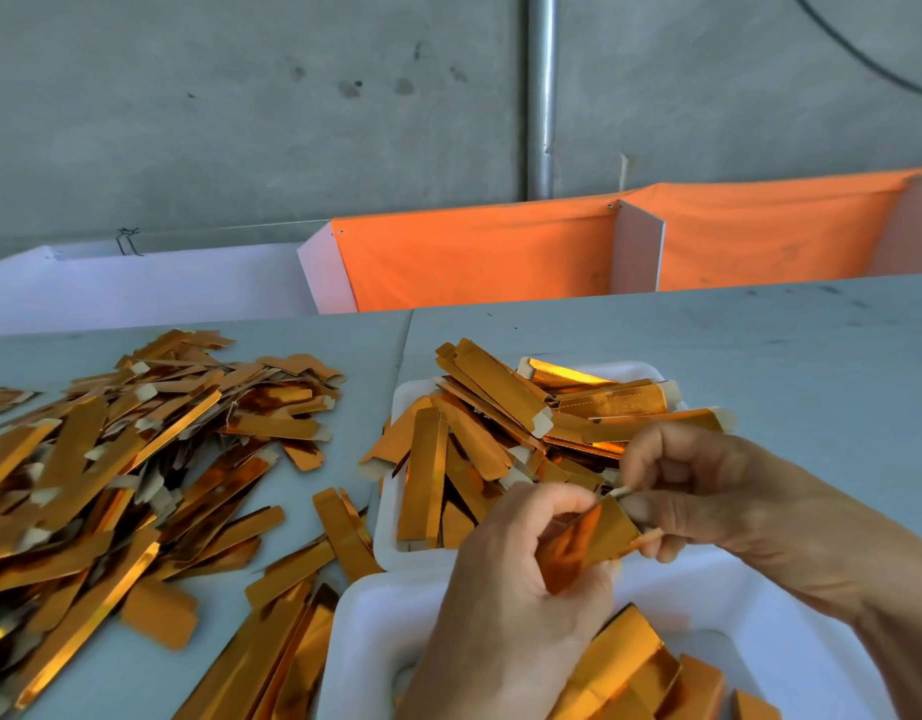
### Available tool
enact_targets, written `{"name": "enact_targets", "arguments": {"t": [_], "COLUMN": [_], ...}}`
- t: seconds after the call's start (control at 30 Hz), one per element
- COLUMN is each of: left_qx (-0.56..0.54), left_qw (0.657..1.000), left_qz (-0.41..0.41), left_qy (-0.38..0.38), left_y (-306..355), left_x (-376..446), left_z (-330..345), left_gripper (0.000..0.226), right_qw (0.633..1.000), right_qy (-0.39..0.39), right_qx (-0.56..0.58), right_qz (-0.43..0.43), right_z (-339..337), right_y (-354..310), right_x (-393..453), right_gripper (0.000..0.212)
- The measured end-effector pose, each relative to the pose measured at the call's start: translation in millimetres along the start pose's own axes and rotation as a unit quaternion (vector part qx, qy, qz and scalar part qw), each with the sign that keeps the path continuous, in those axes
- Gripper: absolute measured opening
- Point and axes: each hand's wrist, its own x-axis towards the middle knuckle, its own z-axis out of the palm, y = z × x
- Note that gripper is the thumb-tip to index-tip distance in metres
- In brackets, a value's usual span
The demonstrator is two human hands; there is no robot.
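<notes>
A narrow gold foil carton (586, 543) is held between both hands above the white trays. My left hand (511, 595) grips its lower body with curled fingers. My right hand (708, 485) pinches the pale flap at its upper end. A far white tray (396, 543) holds several folded gold cartons (500, 407). A near white tray (365, 631) holds more gold cartons (635, 672), partly hidden by my left wrist.
A large loose heap of flat gold carton blanks (111, 459) covers the grey table (760, 356) on the left. An orange cloth bin (474, 257) and a white bin (137, 283) stand behind the table, against a concrete wall with a metal pipe (542, 96).
</notes>
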Motion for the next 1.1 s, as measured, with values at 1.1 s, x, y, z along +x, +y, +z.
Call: {"name": "enact_targets", "arguments": {"t": [1.1], "left_qx": [-0.058], "left_qw": [0.997], "left_qz": [-0.006], "left_qy": [-0.039], "left_y": [-0.3], "left_x": [1.9], "left_z": [-6.4], "left_gripper": [0.037], "right_qw": [0.999], "right_qy": [-0.023], "right_qx": [0.032], "right_qz": [0.027], "right_z": [1.0], "right_y": [-2.4], "right_x": [-0.8], "right_gripper": [0.011]}}
